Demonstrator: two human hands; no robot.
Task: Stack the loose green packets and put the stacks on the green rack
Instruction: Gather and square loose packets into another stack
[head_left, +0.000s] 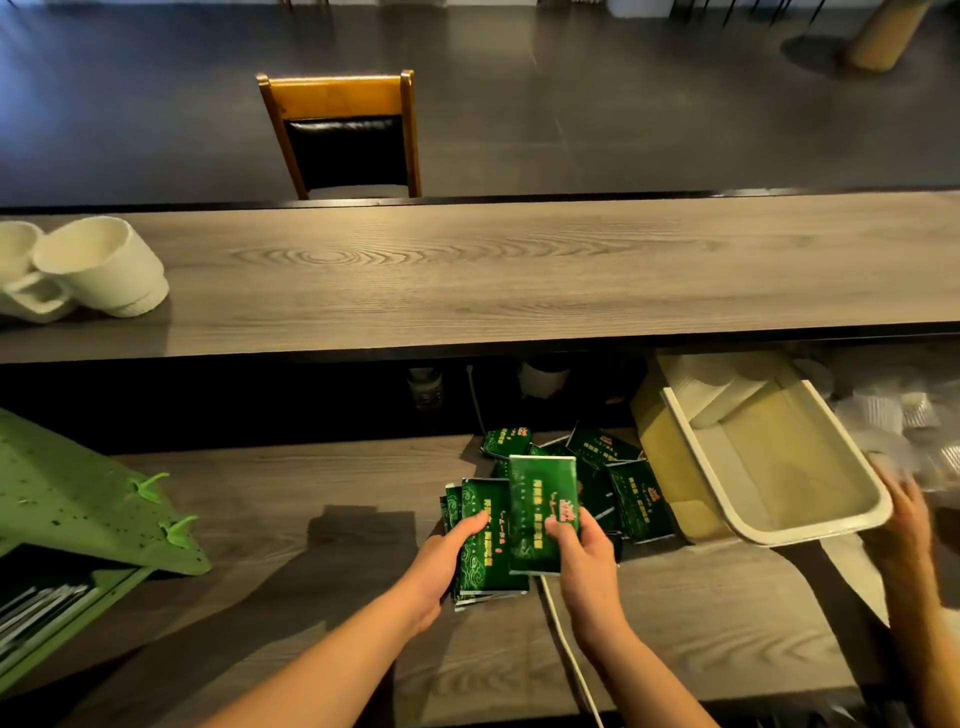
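Several loose green packets (613, 470) lie in a heap on the lower counter, under the raised shelf. My left hand (447, 558) holds a stack of green packets (485, 566) on the counter, thumb on top. My right hand (582, 556) grips a second stack of packets (540, 499), lifted slightly and overlapping the first stack's right side. The green rack (78, 499) stands at the far left, its sloped perforated top carrying small green pegs.
Another person's hand (901, 519) holds a tilted cream tray (810, 527) at the right, beside the heap. A white cable (566, 654) runs under my right wrist. White cups (98, 265) sit on the upper shelf; a wooden chair (345, 132) stands beyond it.
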